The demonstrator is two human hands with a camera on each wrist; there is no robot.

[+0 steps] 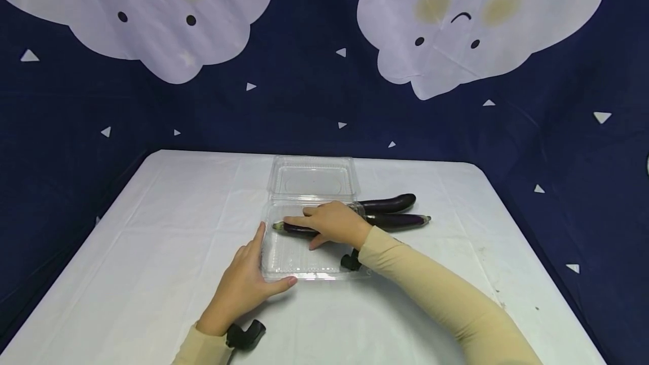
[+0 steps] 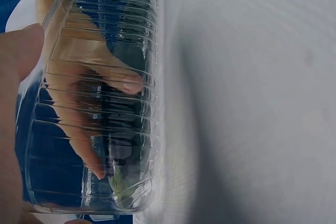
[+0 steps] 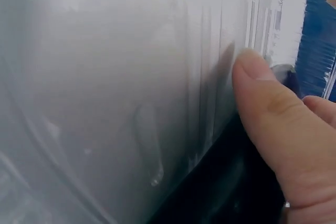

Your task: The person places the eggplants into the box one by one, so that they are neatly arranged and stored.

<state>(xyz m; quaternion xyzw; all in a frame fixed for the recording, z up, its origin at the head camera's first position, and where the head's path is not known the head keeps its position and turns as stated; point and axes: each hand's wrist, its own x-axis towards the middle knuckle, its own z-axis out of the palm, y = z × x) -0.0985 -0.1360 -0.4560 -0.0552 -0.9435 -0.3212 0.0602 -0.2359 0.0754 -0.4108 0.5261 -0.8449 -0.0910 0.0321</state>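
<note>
1. Your R hand (image 1: 332,223) is clamped on a long eggplant (image 1: 296,230), thumb one side, fingers the other, index reaching toward the green stem end.
2. Location: stem end's inside the clear plastic tray (image 1: 304,261), pointing left. Can't tell where the other end finishes bc your hand's in the way.
3. Handling, imo: med weight, firm w/ a bit of give, smooth skin so prob slippery, bruises easily. Grab mid-length; end holds would let it swing.
4. Your L hand (image 1: 247,280) isn't gripping afaict: fingers straight along the tray's left wall, thumb spread out by the near edge.
5. Tray's thin w/ ribbed walls, prob v light + bendy, so steady it gently. Its lid (image 1: 311,178) lies folded back on the far side, rectangle molded in.
6. Right of the tray: a curved, round-ended dark length (image 1: 387,204) and a tapered dark length (image 1: 395,221), both glossy. Can't tell if either's part of yours.
7. Below: creased white cloth (image 1: 167,241). Behind: navy fabric (image 1: 304,100) w/ clouds + triangles.
</note>
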